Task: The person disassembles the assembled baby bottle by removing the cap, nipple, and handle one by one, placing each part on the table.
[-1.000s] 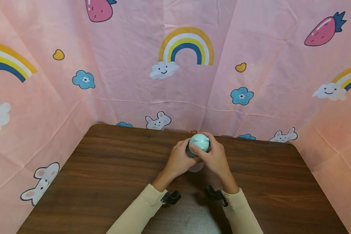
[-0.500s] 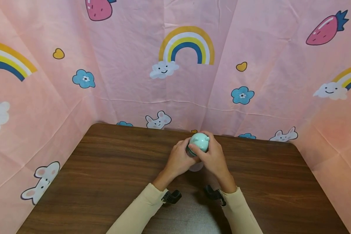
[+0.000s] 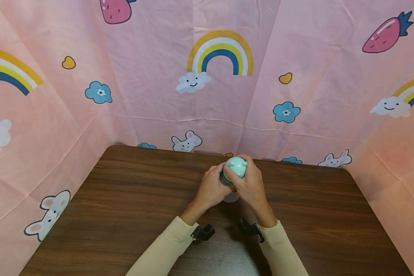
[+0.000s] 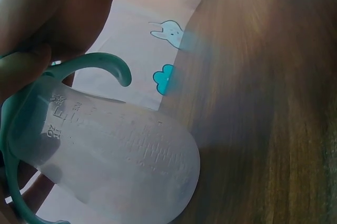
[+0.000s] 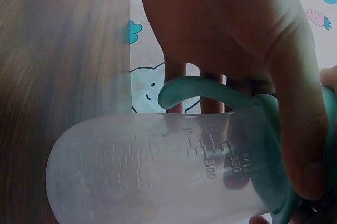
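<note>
Both hands are on a clear baby bottle (image 4: 126, 150), its body marked with a raised scale. In the head view its rounded mint-green cap (image 3: 237, 165) shows above the fingers. My left hand (image 3: 211, 189) grips the bottle around its neck, by the green handle ring. The right hand (image 3: 252, 184) holds the cap end, thumb across its near side. Curved green handles (image 5: 202, 88) stick out beside the bottle's neck in both wrist views. The bottle is tilted, its bottom toward the person. Some fingers are hidden behind the bottle and cap.
A brown wood-grain table (image 3: 131, 214) lies under the hands. Pink cloth (image 3: 151, 73) printed with rainbows, bunnies and flowers rises along its back and sides. Black straps with mounts (image 3: 202, 232) sit at both wrists, over cream sleeves (image 3: 163, 245).
The right wrist and forearm have shifted slightly left while the hand stays on the cap. The left hand and the bottle stay almost in place.
</note>
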The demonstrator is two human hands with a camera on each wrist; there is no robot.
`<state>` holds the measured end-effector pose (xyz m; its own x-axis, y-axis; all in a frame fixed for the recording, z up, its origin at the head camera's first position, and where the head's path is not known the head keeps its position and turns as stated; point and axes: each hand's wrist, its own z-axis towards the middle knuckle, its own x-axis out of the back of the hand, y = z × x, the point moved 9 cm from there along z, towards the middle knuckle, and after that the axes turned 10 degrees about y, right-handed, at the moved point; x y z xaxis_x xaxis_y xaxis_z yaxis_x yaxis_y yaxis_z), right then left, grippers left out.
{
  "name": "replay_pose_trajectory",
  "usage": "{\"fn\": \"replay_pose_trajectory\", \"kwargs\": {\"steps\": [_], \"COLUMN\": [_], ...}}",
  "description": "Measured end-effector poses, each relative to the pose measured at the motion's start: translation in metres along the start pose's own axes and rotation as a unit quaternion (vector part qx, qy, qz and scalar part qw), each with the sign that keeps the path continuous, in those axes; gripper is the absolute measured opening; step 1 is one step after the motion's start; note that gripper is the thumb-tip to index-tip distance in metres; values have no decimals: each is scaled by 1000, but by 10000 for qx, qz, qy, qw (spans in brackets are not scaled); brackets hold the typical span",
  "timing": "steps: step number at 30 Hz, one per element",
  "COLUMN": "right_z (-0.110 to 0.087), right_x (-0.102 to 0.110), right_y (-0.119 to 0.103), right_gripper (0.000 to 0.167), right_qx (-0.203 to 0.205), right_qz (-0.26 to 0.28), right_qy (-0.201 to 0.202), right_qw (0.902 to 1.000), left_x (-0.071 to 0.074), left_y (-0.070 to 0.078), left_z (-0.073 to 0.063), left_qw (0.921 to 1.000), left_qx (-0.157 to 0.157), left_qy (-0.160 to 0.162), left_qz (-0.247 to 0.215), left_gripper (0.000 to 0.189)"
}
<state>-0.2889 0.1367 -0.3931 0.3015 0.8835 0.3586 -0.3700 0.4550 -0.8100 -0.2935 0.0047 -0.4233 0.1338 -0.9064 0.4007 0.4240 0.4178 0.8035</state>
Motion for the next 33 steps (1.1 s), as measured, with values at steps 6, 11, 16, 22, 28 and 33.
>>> {"fn": "replay_pose_trajectory", "kwargs": {"steps": [6,11,16,22,28,33], "right_z": [1,1,2,3,2,2], "right_x": [1,3,3,2,3,3], "right_y": [-2,-2,-2,-2,-2,-3], "right_gripper": [50,47,45,45,45,44], "right_qx": [120,64,61,52,2,-27], "right_qz": [-68,-143,-190,-211,-195,-244], "right_qy": [159,264,279,282,288,301], "right_qw": [9998,9995,9994,9994,9994,9992], "left_x": [1,1,1,2,2,0], "left_y": [3,3,3,2,2,-1], "left_z": [0,1,1,1,0,0], "left_qw": [10000,10000,10000,10000,10000,10000], "left_qx": [-45,-14,2,9,45,76], "left_qy": [50,71,74,79,48,0], "left_qz": [-28,-9,-28,-30,-38,-1], "left_gripper": [65,65,65,66,65,65]}}
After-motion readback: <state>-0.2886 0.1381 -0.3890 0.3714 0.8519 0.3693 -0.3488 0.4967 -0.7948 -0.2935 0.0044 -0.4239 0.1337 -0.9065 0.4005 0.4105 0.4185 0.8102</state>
